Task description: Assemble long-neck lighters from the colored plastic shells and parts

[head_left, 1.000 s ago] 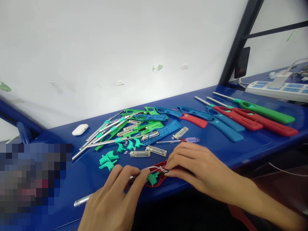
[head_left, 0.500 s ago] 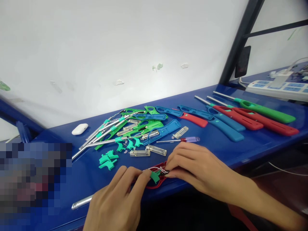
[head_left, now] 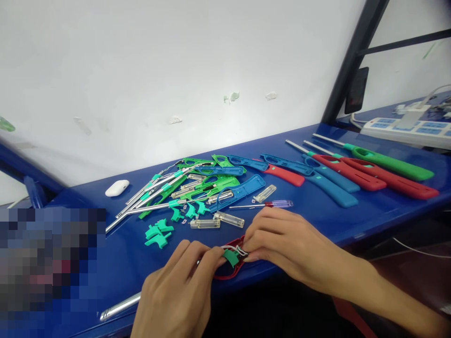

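Note:
At the front edge of the table I hold an opened red lighter casing (head_left: 227, 276) between both hands. My left hand (head_left: 179, 286) is closed on its left end, fingertips beside a green trigger (head_left: 231, 258) that sits in the casing. From under that hand a silver lighter tube (head_left: 121, 306) sticks out to the left. White wires (head_left: 232, 247) loop over the trigger. My right hand (head_left: 285, 234) pinches the casing's right part, where the wires run in under the fingertips. What lies beneath those fingertips is hidden.
Beyond my hands lie a screwdriver (head_left: 278, 203), clear fuel tanks (head_left: 205, 224), loose green triggers (head_left: 158, 240), silver tubes (head_left: 144, 210) and a blue half shell (head_left: 243, 188). Whole lighters (head_left: 394, 163) lie to the right, near a power strip (head_left: 416, 134). A white earphone case (head_left: 117, 188) stands left.
The casing has tilted slightly, and the trigger with the left hand has shifted a little right. The tube's tip has swung down and left. My right hand has hardly moved.

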Action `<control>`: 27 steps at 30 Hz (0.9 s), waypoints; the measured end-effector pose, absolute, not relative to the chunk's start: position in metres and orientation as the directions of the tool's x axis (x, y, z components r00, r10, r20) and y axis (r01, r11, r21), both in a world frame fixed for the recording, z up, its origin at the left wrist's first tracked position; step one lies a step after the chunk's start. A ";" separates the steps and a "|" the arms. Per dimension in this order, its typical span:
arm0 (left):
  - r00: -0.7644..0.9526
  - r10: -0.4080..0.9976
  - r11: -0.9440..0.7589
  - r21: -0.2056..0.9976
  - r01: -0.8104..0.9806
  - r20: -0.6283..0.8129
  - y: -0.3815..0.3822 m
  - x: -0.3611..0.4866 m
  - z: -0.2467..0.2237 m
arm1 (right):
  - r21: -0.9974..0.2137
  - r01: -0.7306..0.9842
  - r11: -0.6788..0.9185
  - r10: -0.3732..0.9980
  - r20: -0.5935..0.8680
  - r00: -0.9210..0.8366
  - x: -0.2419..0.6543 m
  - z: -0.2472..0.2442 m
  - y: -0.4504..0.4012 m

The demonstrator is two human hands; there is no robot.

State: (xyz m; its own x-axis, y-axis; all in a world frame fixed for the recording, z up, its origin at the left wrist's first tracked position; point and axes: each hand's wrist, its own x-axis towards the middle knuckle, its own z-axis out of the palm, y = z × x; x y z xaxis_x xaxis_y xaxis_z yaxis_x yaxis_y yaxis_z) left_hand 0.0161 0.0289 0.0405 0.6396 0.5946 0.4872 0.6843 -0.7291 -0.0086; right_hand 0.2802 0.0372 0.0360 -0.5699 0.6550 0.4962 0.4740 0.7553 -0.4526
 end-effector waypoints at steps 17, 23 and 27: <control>0.572 0.610 -0.702 0.038 0.711 0.549 0.031 0.024 0.031 | -0.670 0.384 0.635 0.755 0.436 -0.489 0.283 0.035 0.041; 0.565 0.622 -0.702 0.066 0.709 0.542 0.032 0.022 0.030 | -0.616 0.412 0.671 0.737 0.492 -0.463 0.282 0.030 0.042; 0.566 0.620 -0.705 0.070 0.705 0.544 0.032 0.023 0.031 | -0.575 0.419 0.702 0.710 0.528 -0.466 0.282 0.028 0.042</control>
